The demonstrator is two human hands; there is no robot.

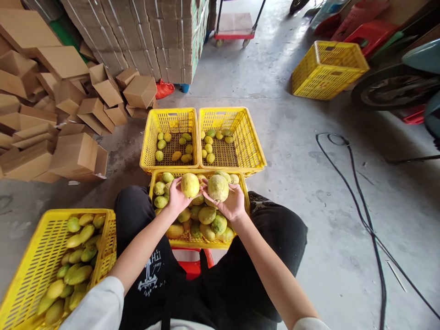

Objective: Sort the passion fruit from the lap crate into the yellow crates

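Okay so this person's left hand is wrapped round a smooth yellow fruit, and the right hand is cupping a mottled yellow-green fruit close beside it. Right under both there's a pretty loaded yellow crate. Just past the hands, two barely filled crates; off to their left, a crate of longish fruit.

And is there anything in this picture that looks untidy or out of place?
Yes: at the left, cardboard boxes lie in a jumbled heap, tipped at various angles. At the right, a black cable trails loosely across the floor, where feet might catch.
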